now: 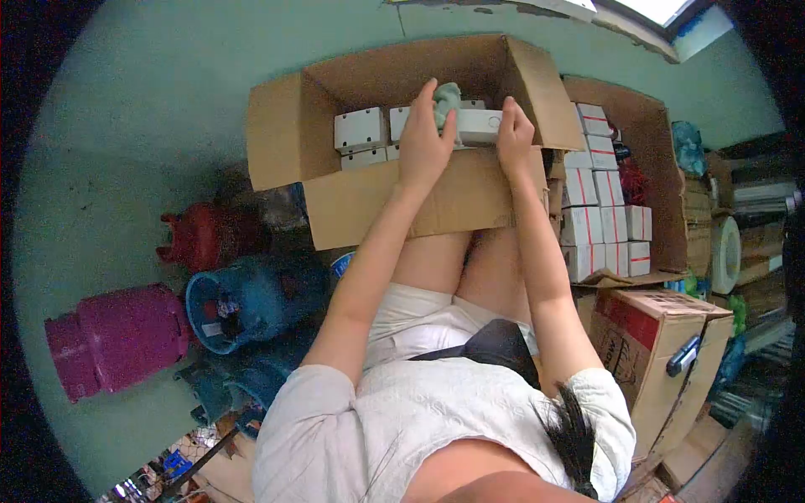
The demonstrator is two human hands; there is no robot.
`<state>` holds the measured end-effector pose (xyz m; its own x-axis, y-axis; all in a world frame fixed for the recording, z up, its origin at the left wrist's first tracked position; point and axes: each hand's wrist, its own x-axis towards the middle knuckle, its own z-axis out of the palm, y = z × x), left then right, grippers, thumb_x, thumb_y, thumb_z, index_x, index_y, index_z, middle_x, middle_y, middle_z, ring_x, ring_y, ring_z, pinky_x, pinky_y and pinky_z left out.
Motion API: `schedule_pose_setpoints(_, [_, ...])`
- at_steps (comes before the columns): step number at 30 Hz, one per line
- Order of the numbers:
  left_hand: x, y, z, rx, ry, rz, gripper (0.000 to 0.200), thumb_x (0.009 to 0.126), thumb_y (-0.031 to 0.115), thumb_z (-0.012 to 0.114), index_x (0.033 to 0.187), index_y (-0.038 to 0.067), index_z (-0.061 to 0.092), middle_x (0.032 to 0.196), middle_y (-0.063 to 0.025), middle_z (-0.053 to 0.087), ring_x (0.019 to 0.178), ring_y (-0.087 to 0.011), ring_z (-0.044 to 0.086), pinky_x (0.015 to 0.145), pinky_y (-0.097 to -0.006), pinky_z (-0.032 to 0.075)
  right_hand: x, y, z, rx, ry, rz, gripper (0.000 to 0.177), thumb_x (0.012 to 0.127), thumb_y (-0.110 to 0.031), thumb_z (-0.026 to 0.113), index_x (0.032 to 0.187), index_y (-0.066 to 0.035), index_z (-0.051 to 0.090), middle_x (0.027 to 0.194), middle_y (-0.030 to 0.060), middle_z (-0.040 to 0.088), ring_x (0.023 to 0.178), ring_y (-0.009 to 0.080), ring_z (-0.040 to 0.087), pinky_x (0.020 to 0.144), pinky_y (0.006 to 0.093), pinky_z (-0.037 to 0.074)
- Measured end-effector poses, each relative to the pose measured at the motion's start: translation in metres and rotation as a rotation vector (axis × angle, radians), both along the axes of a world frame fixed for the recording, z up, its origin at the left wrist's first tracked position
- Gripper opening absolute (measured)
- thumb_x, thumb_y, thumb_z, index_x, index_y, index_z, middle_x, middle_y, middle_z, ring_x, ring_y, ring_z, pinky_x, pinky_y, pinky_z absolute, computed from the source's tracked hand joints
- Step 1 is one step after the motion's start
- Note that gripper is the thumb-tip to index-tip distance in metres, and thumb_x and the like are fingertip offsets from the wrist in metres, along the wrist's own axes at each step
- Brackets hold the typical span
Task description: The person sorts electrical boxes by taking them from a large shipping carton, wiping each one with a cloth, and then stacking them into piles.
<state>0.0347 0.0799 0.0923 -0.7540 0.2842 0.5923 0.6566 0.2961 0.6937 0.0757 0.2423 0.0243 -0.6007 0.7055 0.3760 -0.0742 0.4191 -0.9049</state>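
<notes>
While my left hand (424, 141) pinches a green cloth (447, 97) at the nine-o'clock end of the white box (480, 123), my right hand (514, 137) grips its three-o'clock end; box position: twelve o'clock, at the open carton's (461, 191) mouth.

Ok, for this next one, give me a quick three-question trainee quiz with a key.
1. Which hand holds the crumpled pale-green cloth?
2. True or false: the right hand touches the small white rectangular box.
3. The stacked white boxes with red stripes stand in:
a) the magenta cylinder
b) the open brown cardboard carton at the right
c) the blue cylinder

Key: 1. The left hand; 2. True; 3. b
</notes>
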Motion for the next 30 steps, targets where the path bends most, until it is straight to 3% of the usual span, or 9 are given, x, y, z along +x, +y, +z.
schedule_pose_setpoints(7, [0.024, 0.051, -0.045, -0.188, -0.005, 0.033, 0.025, 0.089, 0.02, 0.061, 0.111, 0.008, 0.062, 0.103, -0.0137, 0.058, 0.094, -0.0342, 0.061, 0.08, -0.0448, 0.051, -0.006, 0.017, -0.021, -0.289, 0.068, -0.063, 0.045, 0.099, -0.035, 0.044, 0.077, 0.003, 0.053, 0.065, 0.009, 0.049, 0.065, 0.0198, 0.048, 0.063, 0.0372, 0.04])
schedule_pose_setpoints(11, [0.021, 0.051, -0.036, -0.188, 0.154, -0.215, 0.023, 0.09, 0.017, 0.06, 0.109, 0.007, 0.065, 0.1, -0.0155, 0.059, 0.086, -0.0361, 0.061, 0.076, -0.0453, 0.051, -0.011, 0.034, -0.039, -0.65, 0.29, -0.014, 0.046, 0.098, -0.035, 0.043, 0.068, -0.002, 0.055, 0.071, 0.005, 0.056, 0.067, 0.0166, 0.049, 0.065, 0.0333, 0.04])
schedule_pose_setpoints(14, [-0.003, 0.042, -0.03, -0.209, -0.018, 0.107, 0.019, 0.092, 0.022, 0.054, 0.104, 0.009, 0.062, 0.095, -0.0176, 0.058, 0.085, -0.0377, 0.061, 0.07, -0.0484, 0.051, 0.002, 0.023, -0.016, -0.599, 0.14, -0.074, 0.042, 0.097, -0.033, 0.045, 0.072, -0.001, 0.056, 0.075, 0.004, 0.057, 0.069, 0.0154, 0.05, 0.065, 0.0325, 0.04])
schedule_pose_setpoints(16, [0.004, 0.041, -0.025, -0.232, -0.204, 0.078, 0.023, 0.092, 0.021, 0.054, 0.11, 0.009, 0.063, 0.099, -0.0191, 0.06, 0.091, -0.04, 0.061, 0.077, -0.0483, 0.05, -0.017, 0.019, -0.033, -0.373, 0.204, -0.283, 0.044, 0.099, -0.035, 0.046, 0.079, 0.002, 0.061, 0.075, 0.0046, 0.057, 0.071, 0.0154, 0.052, 0.067, 0.0349, 0.042])
schedule_pose_setpoints(19, [0.021, 0.051, -0.059, -0.181, 0.035, -0.247, 0.029, 0.091, 0.019, 0.057, 0.119, 0.011, 0.063, 0.112, -0.02, 0.063, 0.096, -0.0392, 0.062, 0.083, -0.0471, 0.051, -0.012, 0.023, -0.019, -0.458, 0.084, -0.164, 0.053, 0.101, -0.044, 0.043, 0.086, 0.004, 0.061, 0.075, 0.0051, 0.059, 0.072, 0.0168, 0.055, 0.065, 0.0335, 0.045])
schedule_pose_setpoints(21, [0.02, 0.052, -0.052, -0.277, 0.171, -0.21, 0.03, 0.09, 0.02, 0.061, 0.118, 0.013, 0.063, 0.103, -0.0154, 0.064, 0.088, -0.0352, 0.063, 0.076, -0.0446, 0.053, -0.014, 0.034, -0.037, -0.431, 0.049, -0.202, 0.054, 0.1, -0.046, 0.042, 0.083, 0.0, 0.064, 0.071, 0.0063, 0.059, 0.068, 0.0201, 0.056, 0.065, 0.0356, 0.045])
schedule_pose_setpoints(24, [-0.004, 0.046, -0.022, -0.211, 0.076, -0.063, 0.027, 0.092, 0.025, 0.057, 0.113, 0.01, 0.066, 0.093, -0.0157, 0.063, 0.086, -0.0367, 0.062, 0.076, -0.0458, 0.05, -0.009, 0.011, 0.007, -0.589, 0.227, -0.275, 0.051, 0.101, -0.042, 0.044, 0.061, -0.011, 0.044, 0.064, -0.0047, 0.044, 0.059, 0.0083, 0.039, 0.053, 0.03, 0.032])
schedule_pose_setpoints(27, [-0.024, 0.05, -0.019, -0.275, -0.004, 0.075, 0.027, 0.092, 0.023, 0.054, 0.115, 0.014, 0.065, 0.096, -0.0131, 0.063, 0.083, -0.033, 0.063, 0.07, -0.0437, 0.052, -0.02, 0.021, -0.016, -0.526, 0.117, -0.378, 0.059, 0.099, -0.045, 0.046, 0.063, 0.002, 0.052, 0.062, -0.0004, 0.052, 0.063, 0.0133, 0.047, 0.059, 0.0344, 0.04])
schedule_pose_setpoints(30, [-0.002, 0.066, -0.043, -0.37, 0.263, -0.225, 0.025, 0.09, 0.024, 0.057, 0.111, 0.015, 0.067, 0.092, -0.0133, 0.063, 0.079, -0.0331, 0.065, 0.066, -0.045, 0.053, -0.013, 0.013, 0.001, -0.562, 0.056, -0.437, 0.06, 0.099, -0.045, 0.046, 0.068, 0.006, 0.055, 0.064, 0.0031, 0.055, 0.065, 0.0157, 0.05, 0.062, 0.0365, 0.043])
